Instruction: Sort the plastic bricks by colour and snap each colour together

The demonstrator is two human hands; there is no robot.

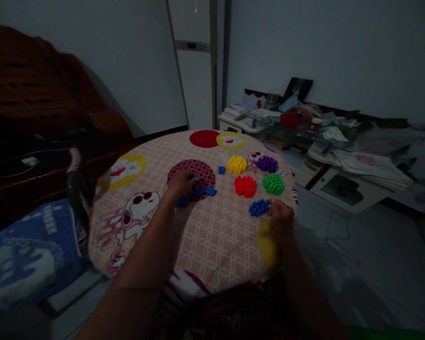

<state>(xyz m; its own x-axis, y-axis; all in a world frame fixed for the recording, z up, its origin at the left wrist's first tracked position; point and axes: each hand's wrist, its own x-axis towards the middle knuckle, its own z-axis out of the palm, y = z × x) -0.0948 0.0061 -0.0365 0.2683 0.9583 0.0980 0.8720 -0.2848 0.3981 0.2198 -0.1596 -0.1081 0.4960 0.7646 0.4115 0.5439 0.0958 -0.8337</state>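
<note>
My left hand (180,185) reaches over the dark pink circle on the cloth, its fingers closed on a small blue plastic piece (197,179). More loose blue pieces (210,191) lie just beside and below those fingers. My right hand (281,216) is at the right end of a cluster of upright blue pieces (258,208), fingertips pinched against its edge; what lies between them is hidden. Similar clusters stand behind it: red (245,186), green (273,184), yellow (237,164) and purple (267,164). A small blue pair (221,170) sits left of the yellow cluster.
The round table wears a patterned pink cloth (212,241). A wooden bench (49,89) and a chair with a blue cloth (31,250) stand to the left. At the back right, a low cabinet (343,189) is heaped with papers and other items. The room is dim.
</note>
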